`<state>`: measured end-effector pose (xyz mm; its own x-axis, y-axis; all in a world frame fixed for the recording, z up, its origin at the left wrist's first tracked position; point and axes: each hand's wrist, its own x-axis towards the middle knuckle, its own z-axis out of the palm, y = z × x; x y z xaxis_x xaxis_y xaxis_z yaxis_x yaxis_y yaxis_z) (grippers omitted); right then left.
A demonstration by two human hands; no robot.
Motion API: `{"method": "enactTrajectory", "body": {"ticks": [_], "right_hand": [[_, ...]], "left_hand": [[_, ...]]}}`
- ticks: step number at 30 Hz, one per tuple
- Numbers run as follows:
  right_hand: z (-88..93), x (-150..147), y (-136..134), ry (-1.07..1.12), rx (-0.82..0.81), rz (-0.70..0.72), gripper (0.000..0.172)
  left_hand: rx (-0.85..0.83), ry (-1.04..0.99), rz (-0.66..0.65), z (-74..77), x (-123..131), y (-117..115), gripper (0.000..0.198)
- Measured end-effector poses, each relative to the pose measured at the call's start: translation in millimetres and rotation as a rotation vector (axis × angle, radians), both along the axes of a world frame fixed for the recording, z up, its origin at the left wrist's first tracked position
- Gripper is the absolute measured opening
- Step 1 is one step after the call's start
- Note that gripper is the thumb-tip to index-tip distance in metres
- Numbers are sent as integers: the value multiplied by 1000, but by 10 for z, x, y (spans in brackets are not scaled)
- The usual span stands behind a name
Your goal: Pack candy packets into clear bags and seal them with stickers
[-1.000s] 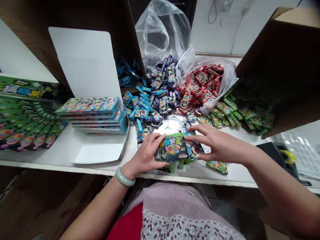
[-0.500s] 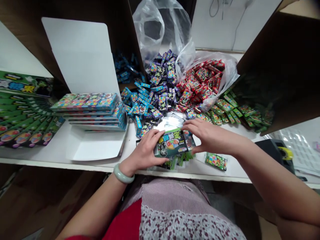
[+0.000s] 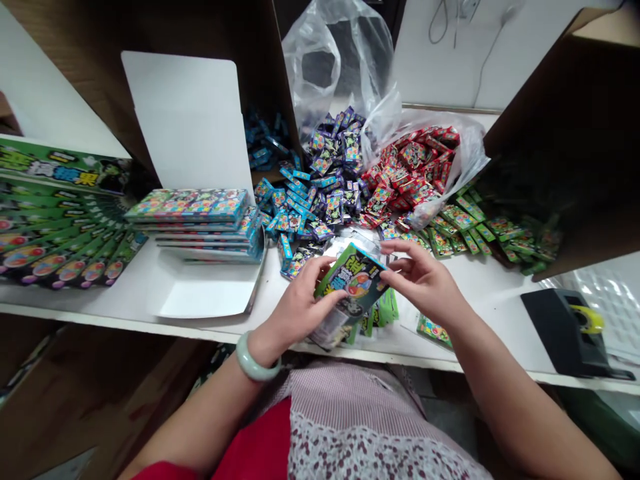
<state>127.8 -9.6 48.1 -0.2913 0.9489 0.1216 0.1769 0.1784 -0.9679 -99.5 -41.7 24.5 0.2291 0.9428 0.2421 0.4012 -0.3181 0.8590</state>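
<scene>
Room: a white wall (image 3: 525,53) is seen behind, with a thin cable (image 3: 487,67) hung on it.
Desk (image 3: 500,300): a long white surface is spread from side to side, its rear middle covered by loose packets.
Cartons: the desk is walled in by a tall left carton (image 3: 200,27) and a right carton (image 3: 575,147), both opening toward the middle.
Front edge (image 3: 150,325): it is run close beneath both hands, and a striped garment (image 3: 345,393) is seen just beyond it.
Open room: bare strips are left between the white box (image 3: 205,293) and the left hand (image 3: 305,303), and between the right forearm and the black tape dispenser (image 3: 550,327).
Clear bag (image 3: 350,73): it is slumped at the rear, by purple packets (image 3: 340,167) and around red packets (image 3: 420,160).
White box: its lid is raised, and a stack of printed packs (image 3: 195,207) is borne in its rear part.
Left grip: a dark printed pack (image 3: 353,280) is held tilted over green packets (image 3: 385,310), near the front edge.
Right grip: the right hand (image 3: 420,280) is half curled, thumb at the pack's right edge; whether it is pinched cannot be told.
Single packet (image 3: 433,330): it is partly hidden beneath the right wrist.
</scene>
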Motion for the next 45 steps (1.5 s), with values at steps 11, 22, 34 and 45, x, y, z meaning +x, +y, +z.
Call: {"method": "enactTrajectory", "body": {"ticks": [11,22,34,45], "right_hand": [[-626,-247,-383,202,-63,-397,37],[-418,-187,-220,103,-93,-135,14],[-165,-345,-155,-19,-149,-13,18],[-174,-226,-214,-139,133,146,7]], "left_hand": [[-318,-425,-130,-429,85,-176,70],[-130,-489,130,-181,82,-17,6],[-148,-420,121,22,26,30,7],[-63,-339,-143,-23,-173,17,10]]}}
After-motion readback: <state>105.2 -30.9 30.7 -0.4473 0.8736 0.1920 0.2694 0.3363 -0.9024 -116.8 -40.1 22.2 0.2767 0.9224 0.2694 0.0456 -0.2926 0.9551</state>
